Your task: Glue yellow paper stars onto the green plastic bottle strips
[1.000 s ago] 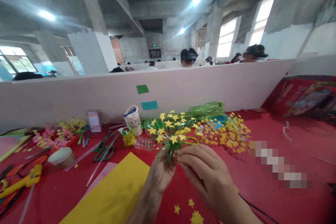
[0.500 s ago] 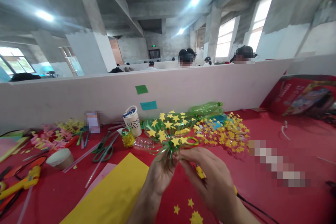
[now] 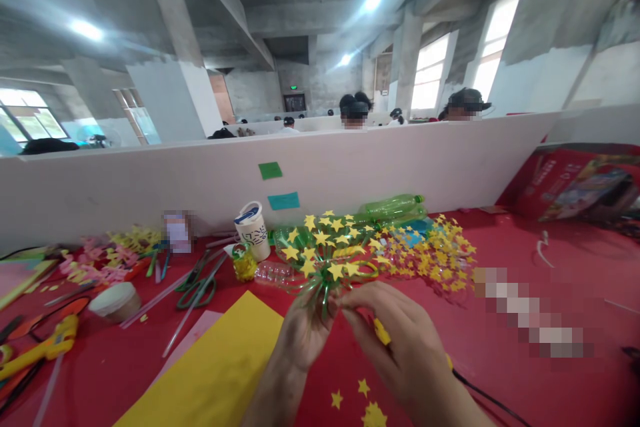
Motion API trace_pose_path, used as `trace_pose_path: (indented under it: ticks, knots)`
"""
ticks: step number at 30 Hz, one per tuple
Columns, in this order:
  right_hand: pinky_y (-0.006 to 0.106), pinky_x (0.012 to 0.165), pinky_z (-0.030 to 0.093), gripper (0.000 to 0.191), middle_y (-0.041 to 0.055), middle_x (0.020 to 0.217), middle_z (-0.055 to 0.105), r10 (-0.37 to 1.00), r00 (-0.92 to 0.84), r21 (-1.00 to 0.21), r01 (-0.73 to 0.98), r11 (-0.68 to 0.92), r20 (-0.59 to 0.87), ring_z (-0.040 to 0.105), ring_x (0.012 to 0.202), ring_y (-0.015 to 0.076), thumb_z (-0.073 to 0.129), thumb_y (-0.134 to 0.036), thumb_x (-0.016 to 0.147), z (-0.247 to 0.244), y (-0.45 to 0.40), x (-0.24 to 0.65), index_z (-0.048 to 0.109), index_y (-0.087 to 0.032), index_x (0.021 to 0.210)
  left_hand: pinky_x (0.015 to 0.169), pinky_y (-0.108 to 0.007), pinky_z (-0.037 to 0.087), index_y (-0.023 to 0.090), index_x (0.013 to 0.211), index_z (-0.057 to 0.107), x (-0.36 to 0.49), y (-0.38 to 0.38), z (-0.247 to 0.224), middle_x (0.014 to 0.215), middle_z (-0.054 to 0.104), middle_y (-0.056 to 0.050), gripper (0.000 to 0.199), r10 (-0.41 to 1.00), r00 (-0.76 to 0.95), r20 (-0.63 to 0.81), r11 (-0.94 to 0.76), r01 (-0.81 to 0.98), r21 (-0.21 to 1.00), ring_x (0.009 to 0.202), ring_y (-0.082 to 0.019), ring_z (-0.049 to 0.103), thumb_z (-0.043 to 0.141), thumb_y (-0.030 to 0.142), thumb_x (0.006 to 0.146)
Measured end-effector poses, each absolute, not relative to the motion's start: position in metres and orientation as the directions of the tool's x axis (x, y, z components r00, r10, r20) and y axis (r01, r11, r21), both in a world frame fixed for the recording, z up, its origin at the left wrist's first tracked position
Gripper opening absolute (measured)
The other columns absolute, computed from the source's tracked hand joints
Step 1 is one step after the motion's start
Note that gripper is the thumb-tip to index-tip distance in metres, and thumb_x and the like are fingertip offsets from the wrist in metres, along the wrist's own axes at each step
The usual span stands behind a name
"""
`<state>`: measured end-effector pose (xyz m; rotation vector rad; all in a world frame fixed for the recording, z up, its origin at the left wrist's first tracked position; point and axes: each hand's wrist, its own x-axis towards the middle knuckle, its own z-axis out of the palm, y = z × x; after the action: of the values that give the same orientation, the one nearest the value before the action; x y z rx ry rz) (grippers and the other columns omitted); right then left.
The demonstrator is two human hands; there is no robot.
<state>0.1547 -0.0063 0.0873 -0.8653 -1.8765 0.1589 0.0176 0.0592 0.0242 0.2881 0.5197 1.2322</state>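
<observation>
Left hand (image 3: 306,333) had a grip on the green plastic star bunch (image 3: 336,271) over the red table (image 3: 590,267); right hand (image 3: 405,337) was up at its edge, couldn't tell if actually pinching.

Forearms (image 3: 277,390) angled inward; left hand (image 3: 307,333) upright; right hand (image 3: 403,337) arched just beside, fingers (image 3: 373,297) bent.

The right hand (image 3: 410,337) has room to slide outward over the red tabletop (image 3: 565,387), though a black cord (image 3: 476,387) and a blurred-out strip (image 3: 530,313) lie that way. Straight ahead, from where I stand, the white tumbler (image 3: 257,239), a green plastic bottle (image 3: 393,208) and the pale partition (image 3: 400,160) bar passage.
</observation>
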Motion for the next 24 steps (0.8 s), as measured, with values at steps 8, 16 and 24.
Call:
trace_pose_path:
  ticks: [8,16,24]
  knots:
    - [0.024,0.071,0.045,0.011,0.0003,0.089,0.063,0.665,-0.189,-0.500,0.521,0.691,0.722,0.058,0.082,0.0125,0.047,-0.011,0.085,0.088,-0.007,0.156,0.050,-0.021,0.089,0.057,-0.019,0.052,0.010,0.075,0.064,0.016,0.066,0.017,0.065,0.065,-0.004,0.021,0.946,0.233,-0.227,0.314,-0.833,0.455,0.058,-0.010,0.061,0.046,0.008,0.084]
    - [0.025,0.078,0.045,0.028,0.0003,0.096,0.064,0.671,-0.184,-0.468,0.587,0.661,0.718,0.059,0.088,0.0135,0.053,-0.013,0.081,0.086,-0.007,0.156,0.050,-0.023,0.107,0.054,-0.019,0.053,0.009,0.073,0.064,0.015,0.065,0.020,0.062,0.065,-0.005,0.022,0.939,0.254,-0.232,0.333,-0.838,0.433,0.055,-0.010,0.062,0.045,0.009,0.085]
    - [0.029,0.075,0.047,0.022,0.0031,0.092,0.063,0.655,-0.197,-0.424,0.621,0.659,0.729,0.058,0.085,0.0162,0.053,-0.013,0.080,0.090,-0.005,0.157,0.053,-0.020,0.101,0.055,-0.018,0.053,0.007,0.082,0.064,0.014,0.064,0.024,0.066,0.067,-0.006,0.022,0.932,0.290,-0.218,0.355,-0.850,0.389,0.056,-0.010,0.063,0.043,0.008,0.086]
